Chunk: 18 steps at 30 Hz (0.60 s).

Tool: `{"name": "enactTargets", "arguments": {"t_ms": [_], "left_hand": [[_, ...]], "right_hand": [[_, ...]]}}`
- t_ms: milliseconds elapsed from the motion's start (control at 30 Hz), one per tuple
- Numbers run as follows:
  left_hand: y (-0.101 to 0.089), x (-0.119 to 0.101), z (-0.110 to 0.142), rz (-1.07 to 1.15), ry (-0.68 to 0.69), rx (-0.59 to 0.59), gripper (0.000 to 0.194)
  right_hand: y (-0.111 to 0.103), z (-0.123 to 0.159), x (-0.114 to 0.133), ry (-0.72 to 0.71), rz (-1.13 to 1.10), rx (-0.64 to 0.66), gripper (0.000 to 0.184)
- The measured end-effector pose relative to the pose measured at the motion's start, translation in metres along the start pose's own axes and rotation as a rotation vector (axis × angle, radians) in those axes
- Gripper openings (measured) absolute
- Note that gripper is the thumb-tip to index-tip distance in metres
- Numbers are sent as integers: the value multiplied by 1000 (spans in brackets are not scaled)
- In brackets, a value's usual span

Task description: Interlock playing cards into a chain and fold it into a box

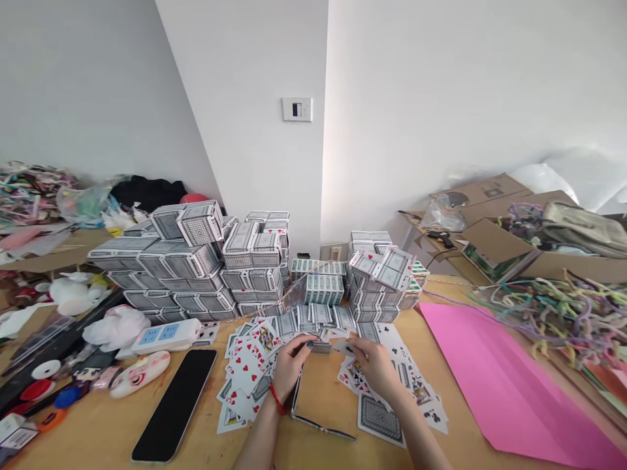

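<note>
Apparently, the work lies in thin printed playing cards, low on the pale wooden tabletop (pixel 274 450) between both forearms. The left hand (pixel 289 365), a red cord bracelet (pixel 276 398) at its wrist, has thumb and forefinger curled nearly together beside a small grey-patterned card piece (pixel 321 348); whether they grip it I cannot tell. The right hand (pixel 376 367) has its thumb and fingertips drawn together on a small pale card piece (pixel 341 346), with the other fingers loosely bent. A thin, dark-edged folded card strip (pixel 337 433) makes an angled outline just in front of the hands. Loose red-suited cards (pixel 245 365) fan out to the left, and a grey-backed playing card (pixel 379 418) lies near the right forearm. Farther back stand stacked grey-patterned card blocks (pixel 252 281)

Such pieces should be very light and springy, stiff along a fold but easily creased, and a little slippery where glossy. They would best be taken by the edges with a light fingertip pinch, close to a fold; squeezing the broad faces could bow them, and the narrow strip would probably twist if lifted by one end
</note>
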<state>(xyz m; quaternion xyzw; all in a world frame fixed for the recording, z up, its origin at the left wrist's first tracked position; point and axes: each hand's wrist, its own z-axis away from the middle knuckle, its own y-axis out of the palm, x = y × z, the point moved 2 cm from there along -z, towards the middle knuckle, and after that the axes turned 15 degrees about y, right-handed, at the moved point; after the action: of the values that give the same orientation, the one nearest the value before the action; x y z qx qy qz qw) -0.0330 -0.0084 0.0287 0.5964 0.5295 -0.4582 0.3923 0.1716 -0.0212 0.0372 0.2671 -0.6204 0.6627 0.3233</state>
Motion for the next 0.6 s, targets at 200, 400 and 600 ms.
{"name": "enactTargets", "arguments": {"t_ms": [200,400,600], "left_hand": [[0,3,0,-14,-13,-10,21],[-1,7,0,5,-1,-54,23],[0,7,0,36,1,-60,25]], "right_hand": [[9,0,4,-64,-23,18,32],[11,1,7,-97,41,69,33],[10,4,10,-124,194,82,37]]}}
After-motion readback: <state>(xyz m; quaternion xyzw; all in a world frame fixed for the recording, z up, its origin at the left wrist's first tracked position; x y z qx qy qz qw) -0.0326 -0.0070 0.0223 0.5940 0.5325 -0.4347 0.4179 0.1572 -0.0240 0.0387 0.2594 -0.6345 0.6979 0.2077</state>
